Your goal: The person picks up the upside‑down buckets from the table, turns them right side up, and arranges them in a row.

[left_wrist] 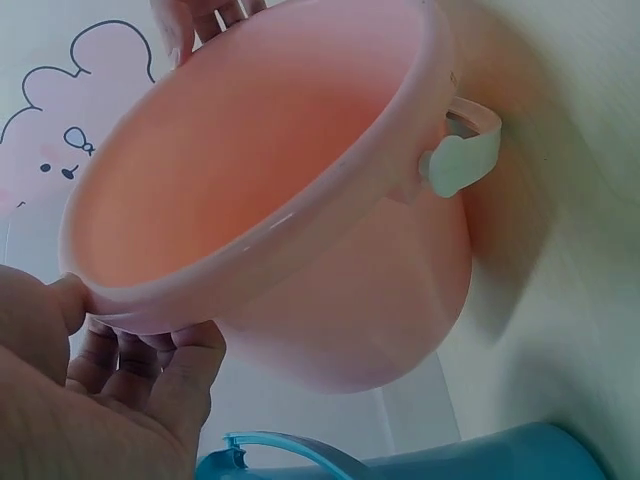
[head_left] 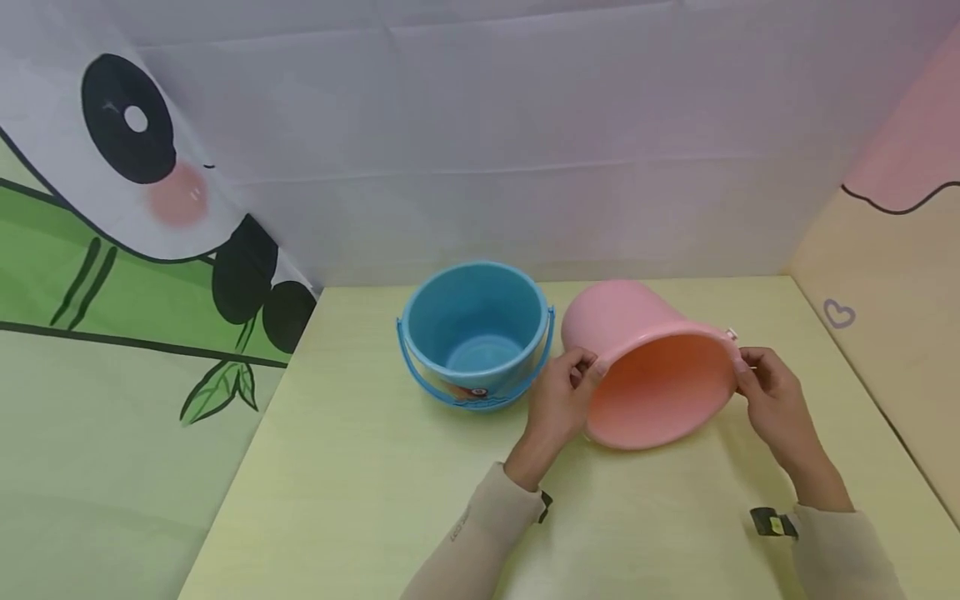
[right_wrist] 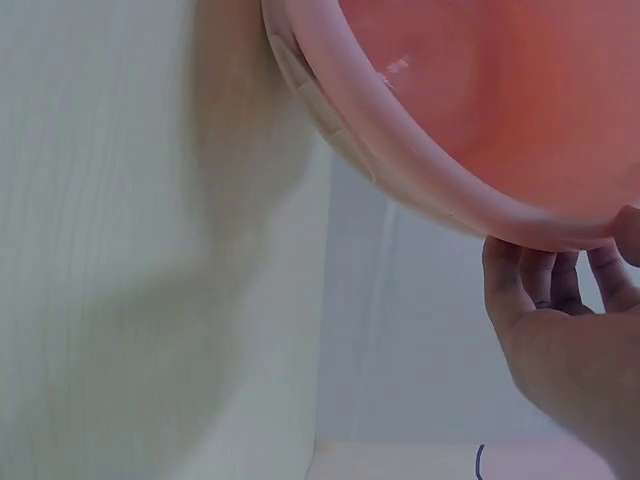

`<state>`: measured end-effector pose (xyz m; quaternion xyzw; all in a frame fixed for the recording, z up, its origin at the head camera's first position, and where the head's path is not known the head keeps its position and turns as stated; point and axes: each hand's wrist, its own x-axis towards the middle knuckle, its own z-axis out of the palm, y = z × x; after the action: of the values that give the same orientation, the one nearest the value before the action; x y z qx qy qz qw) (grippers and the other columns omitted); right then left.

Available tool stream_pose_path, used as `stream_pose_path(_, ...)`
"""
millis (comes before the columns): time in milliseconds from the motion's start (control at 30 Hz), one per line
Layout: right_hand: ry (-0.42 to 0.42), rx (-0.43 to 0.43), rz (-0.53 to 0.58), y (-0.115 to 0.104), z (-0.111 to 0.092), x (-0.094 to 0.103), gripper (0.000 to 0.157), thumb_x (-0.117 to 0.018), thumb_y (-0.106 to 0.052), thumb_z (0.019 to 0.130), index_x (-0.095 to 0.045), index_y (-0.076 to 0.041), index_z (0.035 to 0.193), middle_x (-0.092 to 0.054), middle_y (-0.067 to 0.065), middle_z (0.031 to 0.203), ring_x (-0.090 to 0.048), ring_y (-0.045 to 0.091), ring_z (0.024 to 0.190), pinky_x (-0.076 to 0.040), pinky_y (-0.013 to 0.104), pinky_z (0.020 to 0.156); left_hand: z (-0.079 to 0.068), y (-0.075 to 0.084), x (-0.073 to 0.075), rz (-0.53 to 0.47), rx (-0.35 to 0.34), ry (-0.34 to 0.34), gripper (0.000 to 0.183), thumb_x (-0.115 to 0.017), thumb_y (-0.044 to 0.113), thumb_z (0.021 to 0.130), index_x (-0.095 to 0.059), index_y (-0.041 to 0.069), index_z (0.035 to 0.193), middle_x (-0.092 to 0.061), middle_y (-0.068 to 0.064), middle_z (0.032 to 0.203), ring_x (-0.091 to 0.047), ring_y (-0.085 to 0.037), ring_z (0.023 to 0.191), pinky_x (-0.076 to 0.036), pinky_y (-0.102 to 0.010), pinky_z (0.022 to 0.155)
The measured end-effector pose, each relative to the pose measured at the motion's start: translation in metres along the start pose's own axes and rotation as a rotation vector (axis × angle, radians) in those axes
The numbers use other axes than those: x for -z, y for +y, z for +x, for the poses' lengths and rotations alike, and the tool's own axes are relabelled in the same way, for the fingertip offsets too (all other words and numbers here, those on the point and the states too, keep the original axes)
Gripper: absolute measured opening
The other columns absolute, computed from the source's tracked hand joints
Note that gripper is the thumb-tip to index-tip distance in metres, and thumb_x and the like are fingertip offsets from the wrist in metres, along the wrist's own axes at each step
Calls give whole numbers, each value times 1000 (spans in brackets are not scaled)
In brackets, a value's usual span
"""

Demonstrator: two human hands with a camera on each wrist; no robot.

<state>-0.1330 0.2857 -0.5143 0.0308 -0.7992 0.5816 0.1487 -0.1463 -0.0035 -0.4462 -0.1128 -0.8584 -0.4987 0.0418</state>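
Note:
A pink bucket [head_left: 622, 321] is tipped on its side, its mouth facing the person and its orange-pink inside showing. My left hand [head_left: 558, 392] pinches the left part of its rim, thumb inside and fingers outside, as the left wrist view also shows. On the opposite side, my right hand [head_left: 776, 408] grips the rim the same way. A white handle piece [left_wrist: 465, 160] sticks out from the bucket's side in the left wrist view. Just left of the pink bucket stands a blue bucket [head_left: 480, 350], upright, its blue handle lowered over the front.
Both buckets are over a pale yellow table [head_left: 337, 500]. A white cloth wall [head_left: 525, 167] rises behind, with a cartoon-printed panel [head_left: 112, 292] on the left and a peach panel [head_left: 885, 267] on the right.

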Motion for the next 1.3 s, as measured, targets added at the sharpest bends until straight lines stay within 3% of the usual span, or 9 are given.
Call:
stream_pose_path(333,16,-25,-6,-7,1,10,12,-55,-4,109,-64,-4,117,-64,-21,98,-62,-4,88,-52,8,77,1,-1,-2,-38,36,8,14,-71,20,104,-73,7,100,-65,0,84,-49,-3,69,-42,-20,63)
stream_pose_path(533,22,-40,-38,-13,7,12,9,-57,-4,108,-65,-3,113,-65,-24,94,-61,-6,86,-50,8,73,4,-2,-1,-65,57,20,14,-70,19,104,-73,7,98,-64,0,83,-48,-3,65,-40,-19,58)
stream_pose_path(800,52,-55,-74,-18,12,20,10,-57,-6,108,-67,-9,109,-64,-25,94,-59,-8,87,-47,7,71,7,0,-8,-89,17,17,15,-68,18,105,-73,4,100,-64,-2,85,-45,-3,65,-39,-19,59)
stream_pose_path(967,59,-64,-121,-30,3,19,10,-58,-9,109,-66,-4,110,-64,-24,95,-58,-9,88,-46,7,71,-1,2,-2,-165,42,-2,13,-66,15,106,-72,4,100,-61,-2,85,-45,-4,64,-39,-20,58)
stream_pose_path(1167,66,-67,-195,-49,-6,18,16,-57,-8,109,-62,7,111,-59,-32,93,-55,-11,87,-44,7,70,-6,1,8,-217,69,-30,14,-66,14,106,-72,3,102,-64,-3,90,-48,-4,63,-42,-20,55)
stream_pose_path(1300,75,-81,-197,-59,-12,17,15,-57,-9,109,-63,5,109,-60,-32,92,-56,-10,85,-45,8,69,-10,2,13,-236,89,-38,16,-65,17,106,-72,4,101,-65,-2,91,-50,-4,64,-43,-20,55)
